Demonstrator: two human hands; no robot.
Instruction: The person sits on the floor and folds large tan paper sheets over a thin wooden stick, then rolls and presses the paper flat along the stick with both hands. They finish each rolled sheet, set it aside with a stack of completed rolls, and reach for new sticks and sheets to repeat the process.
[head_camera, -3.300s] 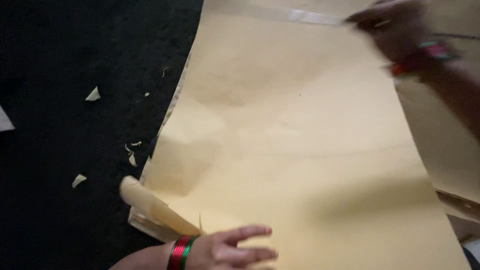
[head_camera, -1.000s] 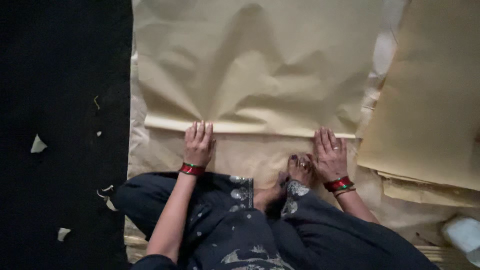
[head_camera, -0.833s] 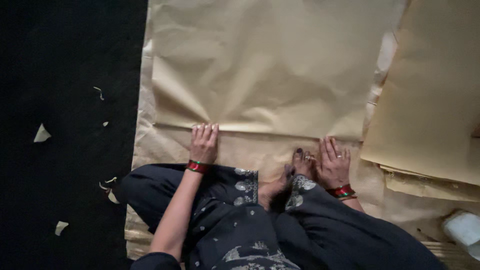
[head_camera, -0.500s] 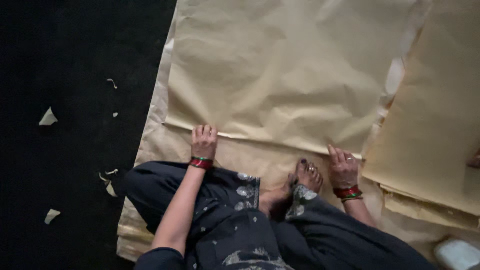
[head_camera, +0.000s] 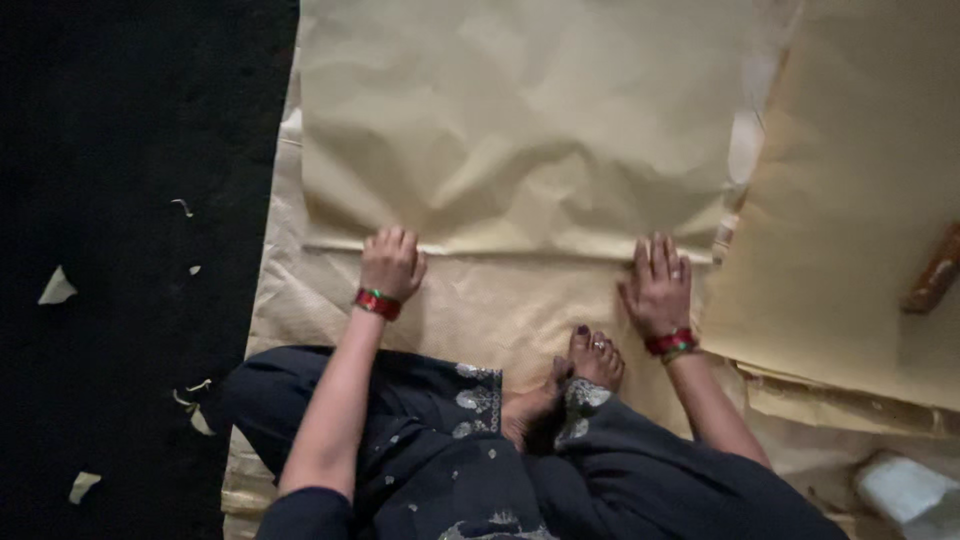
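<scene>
Thin, floppy brown paper sheet (head_camera: 520, 130) creases easily; left hand (head_camera: 392, 262), fingers curled, and right hand (head_camera: 657, 287), flat and open, press its folded edge (head_camera: 520, 250) at six o'clock.
</scene>
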